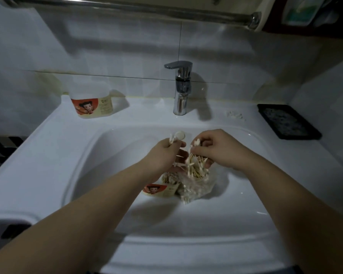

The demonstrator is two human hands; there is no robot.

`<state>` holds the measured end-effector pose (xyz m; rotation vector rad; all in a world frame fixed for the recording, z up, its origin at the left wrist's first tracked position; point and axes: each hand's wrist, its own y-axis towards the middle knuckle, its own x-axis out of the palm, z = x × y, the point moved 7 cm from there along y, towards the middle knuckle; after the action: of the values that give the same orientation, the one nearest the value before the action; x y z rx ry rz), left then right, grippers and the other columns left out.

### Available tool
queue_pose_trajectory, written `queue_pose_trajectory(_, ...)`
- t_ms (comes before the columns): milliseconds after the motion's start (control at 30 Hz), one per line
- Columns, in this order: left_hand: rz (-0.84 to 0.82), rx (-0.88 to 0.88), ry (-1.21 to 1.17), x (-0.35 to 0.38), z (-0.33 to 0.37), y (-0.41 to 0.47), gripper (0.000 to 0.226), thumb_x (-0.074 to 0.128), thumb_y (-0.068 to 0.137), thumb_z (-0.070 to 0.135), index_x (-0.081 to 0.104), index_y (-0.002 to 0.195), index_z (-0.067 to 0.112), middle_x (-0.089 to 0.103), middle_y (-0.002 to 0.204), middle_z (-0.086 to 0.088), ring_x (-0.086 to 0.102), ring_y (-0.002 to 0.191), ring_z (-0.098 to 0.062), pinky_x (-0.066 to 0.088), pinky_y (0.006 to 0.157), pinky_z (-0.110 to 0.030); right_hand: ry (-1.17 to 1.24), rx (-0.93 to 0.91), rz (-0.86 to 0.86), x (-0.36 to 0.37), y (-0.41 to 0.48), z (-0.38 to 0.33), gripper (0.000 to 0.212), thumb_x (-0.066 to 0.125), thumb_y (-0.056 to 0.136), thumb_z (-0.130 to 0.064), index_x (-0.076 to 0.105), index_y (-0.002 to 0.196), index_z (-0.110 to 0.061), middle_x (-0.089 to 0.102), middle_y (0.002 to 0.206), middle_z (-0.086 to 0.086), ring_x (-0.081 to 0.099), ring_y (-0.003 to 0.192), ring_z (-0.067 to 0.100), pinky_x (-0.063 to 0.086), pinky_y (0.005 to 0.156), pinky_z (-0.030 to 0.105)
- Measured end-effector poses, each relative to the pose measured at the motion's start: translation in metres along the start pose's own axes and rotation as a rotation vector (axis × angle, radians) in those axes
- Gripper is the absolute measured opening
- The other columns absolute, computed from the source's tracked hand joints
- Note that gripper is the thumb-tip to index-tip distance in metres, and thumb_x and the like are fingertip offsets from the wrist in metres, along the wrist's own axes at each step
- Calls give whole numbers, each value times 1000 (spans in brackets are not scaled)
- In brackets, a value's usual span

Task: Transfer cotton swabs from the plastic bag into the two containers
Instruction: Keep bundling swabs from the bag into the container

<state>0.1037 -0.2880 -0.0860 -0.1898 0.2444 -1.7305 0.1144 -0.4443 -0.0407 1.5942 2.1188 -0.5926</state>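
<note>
A: Leftmost, then, what stood on the ledge?

B: Item one: a tub with an orange cartoon label, on the sink ledge, well apart from the hands. Whether it held swabs could not be told.

A: And in the basin?

B: Item two: the left hand, fingers closed round a few swabs, cotton heads poking up. Item three: a second tub, same label, below that hand, open, wooden sticks showing inside. Item four: the bag, clear plastic, just beside that tub and seemingly touching it, with many swabs left in it.

A: The right hand?

B: Item five: right hand, fingertips pinched on a loose, splayed bunch of swabs above the bag's mouth. Beyond it, tap at the back; black tray far right on the ledge.

A: Step in hand?

B: Judged as lifting a bunch from the bag to load the near tub. Done well, the sticks would be squared parallel, heads one way, before lowering. A splayed bunch would likely catch on the rim and shed swabs into the basin. Smaller bunches would go in more cleanly, and steadying the tub would help.

A: Progress?

B: Partial. The near tub was part filled, and the bag was far from empty.
</note>
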Motion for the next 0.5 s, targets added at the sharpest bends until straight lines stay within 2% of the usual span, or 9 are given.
queue_pose_trajectory(67, -53, 76, 92, 5, 0, 0, 34, 43, 108, 38, 66, 118, 15, 73, 105, -11, 74, 95, -28, 62, 86, -50, 84, 34, -6, 1, -2, 4, 14, 80, 87, -13, 73, 96, -6, 70, 88, 24, 71, 78, 44, 64, 65, 42)
queue_pose_trajectory(133, -76, 172, 256, 10, 3, -2, 33, 42, 108, 37, 68, 114, 18, 74, 102, -6, 72, 93, -23, 60, 83, -41, 162, 42, -5, 2, -4, 3, 15, 78, 87, -7, 71, 99, -1, 68, 96, 32, 70, 75, 38, 62, 64, 35)
queue_pose_trajectory(200, -86, 277, 447, 15, 7, -5, 29, 42, 108, 33, 65, 115, 17, 71, 100, 2, 66, 91, -14, 53, 80, -32, 244, 37, 8, 1, -5, 2, 16, 75, 88, 1, 70, 103, 2, 69, 101, 31, 71, 76, 27, 62, 65, 32)
queue_pose_trajectory(300, -128, 366, 614, 22, 5, -5, 22, 45, 108, 28, 62, 116, 17, 70, 104, -2, 65, 97, -19, 51, 89, -38, 279, 42, -6, 1, -5, 3, 23, 72, 88, 6, 71, 110, 0, 71, 103, 25, 75, 82, 29, 63, 69, 30)
queue_pose_trajectory(400, -151, 359, 653, 21, 2, -2, 17, 47, 107, 25, 62, 108, 18, 69, 97, -2, 64, 91, -20, 51, 86, -37, 246, 46, -26, -2, -5, 4, 22, 73, 88, 4, 73, 108, -2, 74, 97, 21, 75, 83, 33, 62, 70, 29)
queue_pose_trajectory(500, -154, 329, 619, 18, 2, -1, 17, 49, 106, 25, 62, 95, 23, 68, 89, 1, 62, 81, -13, 49, 79, -31, 276, 45, 20, -13, -5, 4, 14, 73, 88, 3, 73, 102, 1, 74, 89, 21, 74, 73, 25, 62, 69, 28)
